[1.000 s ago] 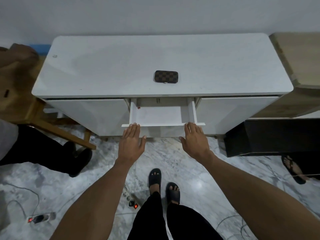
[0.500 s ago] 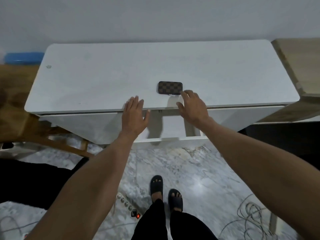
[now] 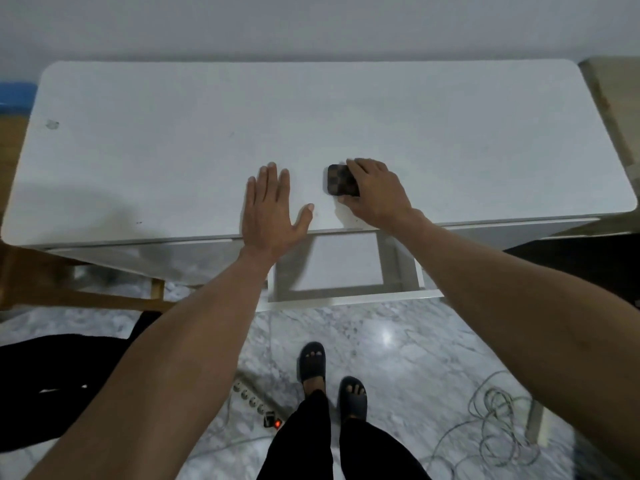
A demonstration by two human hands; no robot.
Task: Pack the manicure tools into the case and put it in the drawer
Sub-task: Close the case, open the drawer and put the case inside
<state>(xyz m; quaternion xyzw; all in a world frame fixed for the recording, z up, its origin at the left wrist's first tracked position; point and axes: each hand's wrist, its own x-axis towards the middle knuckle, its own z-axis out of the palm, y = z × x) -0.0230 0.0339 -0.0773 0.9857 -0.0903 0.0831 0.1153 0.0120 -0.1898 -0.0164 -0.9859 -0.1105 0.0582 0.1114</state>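
Observation:
The closed manicure case (image 3: 338,179), brown with a checker pattern, lies on the white cabinet top (image 3: 194,133) near its front edge. My right hand (image 3: 375,192) wraps around the case's right half, fingers over the far side and thumb at the near side. My left hand (image 3: 270,211) rests flat and open on the cabinet top, a hand's width left of the case. Below the front edge the white drawer (image 3: 341,263) stands pulled out, and its visible inside holds nothing. No loose manicure tools are visible.
A wooden surface (image 3: 613,98) adjoins the cabinet on the right. On the marble floor lie a power strip (image 3: 258,401) with a red light and a tangle of cable (image 3: 498,434). My sandalled feet (image 3: 332,379) stand before the drawer. Wooden furniture legs and a dark shape sit at left.
Both hands left the drawer front and rose onto the cabinet top. My right hand reached the case and closed around it; my left hand settled flat beside it.

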